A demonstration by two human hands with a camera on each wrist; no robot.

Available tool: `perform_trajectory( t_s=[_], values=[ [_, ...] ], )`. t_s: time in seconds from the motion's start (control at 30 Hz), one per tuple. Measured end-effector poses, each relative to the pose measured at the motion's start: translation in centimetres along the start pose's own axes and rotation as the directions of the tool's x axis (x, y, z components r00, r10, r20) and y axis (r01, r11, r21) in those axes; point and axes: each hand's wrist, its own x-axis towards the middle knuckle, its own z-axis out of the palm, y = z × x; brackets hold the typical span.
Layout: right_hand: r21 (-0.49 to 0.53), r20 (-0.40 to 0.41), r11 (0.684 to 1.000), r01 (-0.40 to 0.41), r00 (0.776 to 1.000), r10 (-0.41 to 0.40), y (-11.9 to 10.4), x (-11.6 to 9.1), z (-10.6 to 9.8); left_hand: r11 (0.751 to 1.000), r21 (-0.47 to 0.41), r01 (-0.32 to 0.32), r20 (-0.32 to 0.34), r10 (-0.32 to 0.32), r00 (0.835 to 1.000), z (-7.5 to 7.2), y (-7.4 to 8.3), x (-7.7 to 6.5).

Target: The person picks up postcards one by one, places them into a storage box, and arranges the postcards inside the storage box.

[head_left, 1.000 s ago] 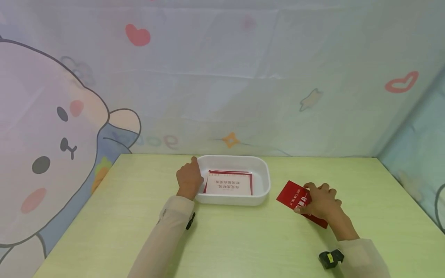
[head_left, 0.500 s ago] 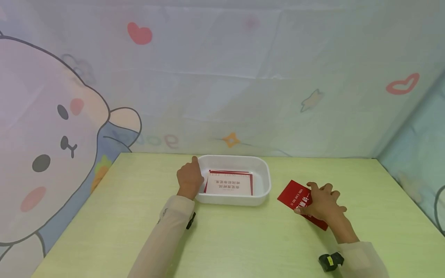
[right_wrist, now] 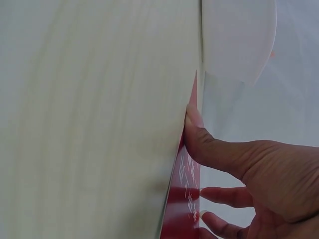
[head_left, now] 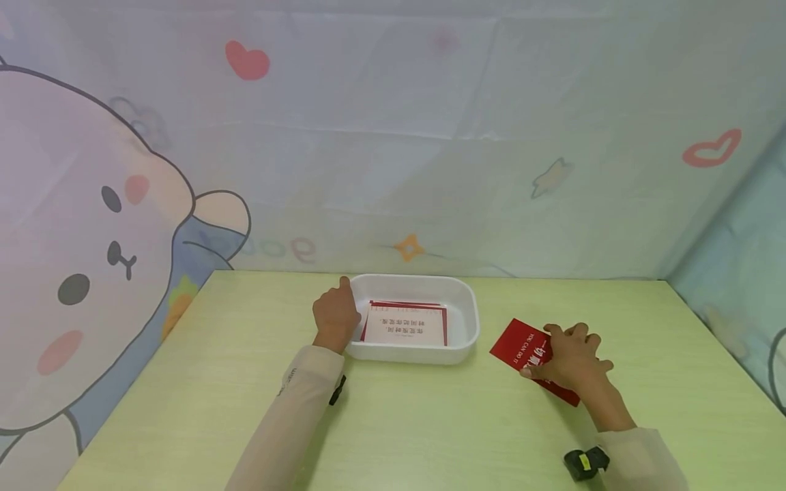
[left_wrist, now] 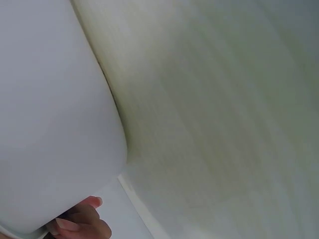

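Observation:
At the far middle of the table stands a white plastic tray [head_left: 405,353], holding a white printed card [head_left: 405,326] over red-edged cards. My left hand [head_left: 335,315] grips the tray's left rim; in the left wrist view its fingers [left_wrist: 84,221] curl by the tray wall [left_wrist: 55,119]. To the right, my right hand [head_left: 571,356] holds a red card [head_left: 513,342] with white lettering. The thumb [right_wrist: 199,142] lies on one long edge, and the fingertips reach the opposite edge. That card [right_wrist: 182,209] lies slanted, close over the table, partly hidden beneath the hand.
The pale yellow-green table [head_left: 430,423] ends at a printed cloth backdrop [head_left: 368,170] behind the tray. A dark cable [head_left: 776,368] hangs at the right edge. Dark wrist cameras [head_left: 586,464] sit by the sleeves.
The right hand's fingers have spread slightly at the red card since a second ago, and the card has shifted very little. The left hand and the tray stay put.

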Motion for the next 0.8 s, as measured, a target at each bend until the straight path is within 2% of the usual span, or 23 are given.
perform_trajectory(
  t_s=[0.47, 0.63, 0.8],
  values=[
    [0.009, -0.008, 1.0, 0.006, 1.0, -0.005, 0.16, -0.03, 0.02, 1.0, -0.004, -0.01, -0.005, 0.01, 1.0, 0.23, 0.0, 0.03],
    [0.019, -0.023, 1.0, 0.02, 1.0, -0.02, 0.24, -0.17, 0.09, 1.0, 0.001, 0.0, 0.009, 0.0, 1.0, 0.34, 0.05, 0.1],
    [0.0, -0.042, 0.999, 0.044, 0.998, -0.044, 0.14, -0.23, -0.13, 1.0, -0.002, -0.001, -0.004, 0.001, 1.0, 0.34, -0.01, 0.13]
  ],
)
